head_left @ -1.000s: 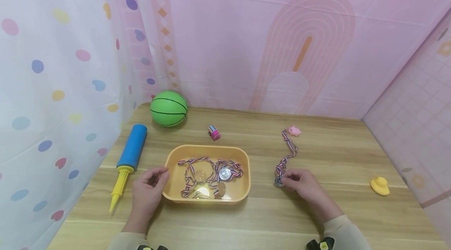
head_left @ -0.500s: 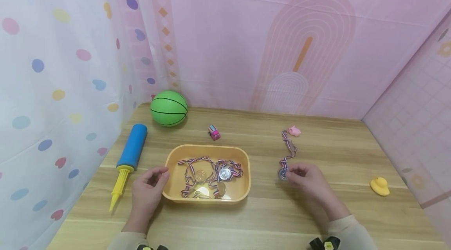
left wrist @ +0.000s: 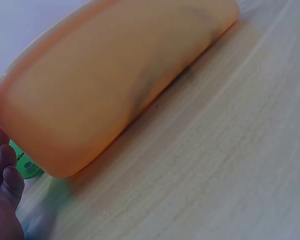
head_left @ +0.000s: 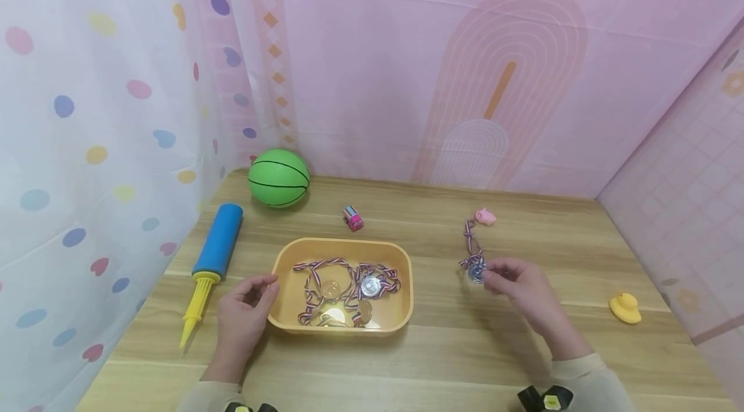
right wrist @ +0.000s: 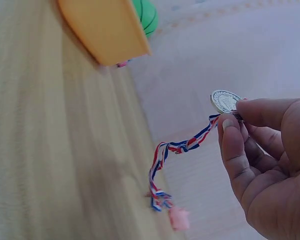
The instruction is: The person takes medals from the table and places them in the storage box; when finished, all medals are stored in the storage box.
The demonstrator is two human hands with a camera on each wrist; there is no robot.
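My right hand [head_left: 526, 289] pinches a silver medal [right wrist: 224, 101] between thumb and fingers, off the table. From it a red, white and blue ribbon [right wrist: 182, 146] trails down; its far end lies beside a pink pig toy [head_left: 485, 216]. A yellow-orange plastic basin [head_left: 343, 247] stands left of that hand, and my left hand [head_left: 245, 315] holds it by the left rim with thumb and forefinger. Inside the basin are several gold and silver medals [head_left: 371, 286] with tangled ribbons. In the left wrist view, the basin's outer wall [left wrist: 105, 80] hides most of the left fingertips.
A green ball [head_left: 279, 178] sits at the back left, above a blue and yellow hand pump [head_left: 217, 241]. Behind the basin stands a small pink toy car [head_left: 352, 219]. A yellow duck [head_left: 625, 307] is at far right. Curtains [head_left: 372, 76] border the wooden table [head_left: 430, 360].
The right hand has lifted the silver medal and carried it back and to the right, its ribbon bunching under it. The left hand and basin have stayed put.
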